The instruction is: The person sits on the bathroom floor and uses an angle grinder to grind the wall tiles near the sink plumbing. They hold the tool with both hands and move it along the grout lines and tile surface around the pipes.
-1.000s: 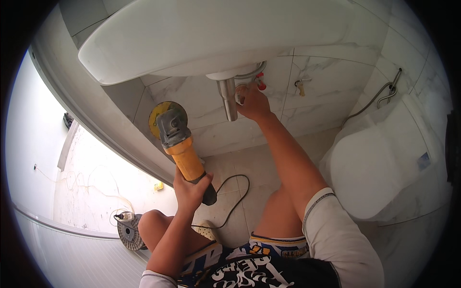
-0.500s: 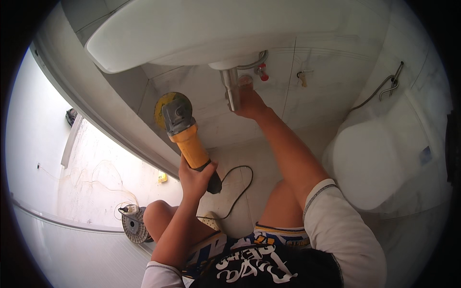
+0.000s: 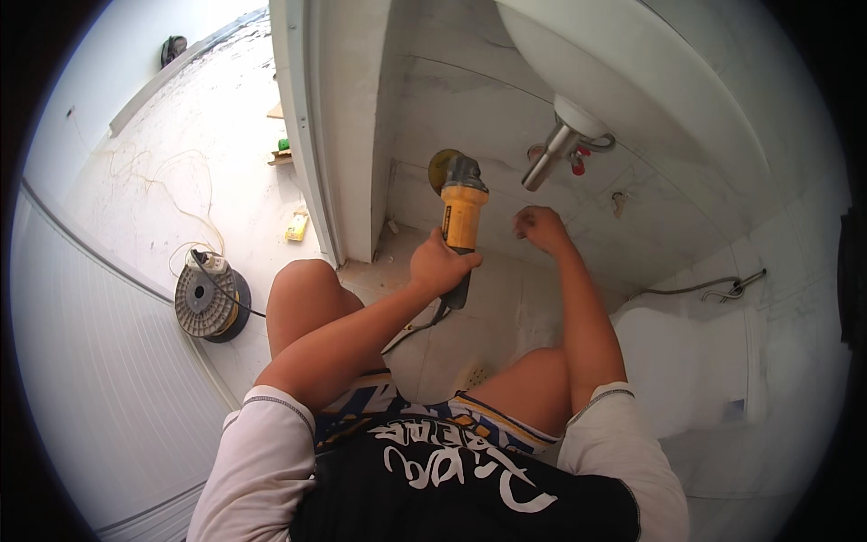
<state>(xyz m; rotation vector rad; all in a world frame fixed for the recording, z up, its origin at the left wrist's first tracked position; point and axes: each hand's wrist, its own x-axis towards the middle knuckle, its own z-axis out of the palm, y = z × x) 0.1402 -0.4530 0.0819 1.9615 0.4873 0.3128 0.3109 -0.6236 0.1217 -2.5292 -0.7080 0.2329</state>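
A white sink (image 3: 632, 72) overhangs the wall at upper right, its metal pipe (image 3: 549, 158) slanting down and partly covering a round fitting behind it. Beside the pipe is a red valve (image 3: 579, 163), with a small tap (image 3: 619, 203) lower on the marbled wall. The toilet (image 3: 673, 361) stands at the right, below a bent hose (image 3: 691, 289). On the left, the door frame (image 3: 307, 135) cuts between the tiled corner and the bright floor outside, where a cable reel (image 3: 204, 300) and a yellow box (image 3: 296, 226) sit. The grinder (image 3: 462, 217) is in the left hand (image 3: 441, 265) — fingers wrapped around its lower body, disc (image 3: 440, 171) uppermost toward the wall, cord (image 3: 418, 329) trailing below. The right hand (image 3: 539, 228) is just right of the grinder and apart from the pipe, near its lower end — fingers bent, though I cannot tell whether they enclose anything.
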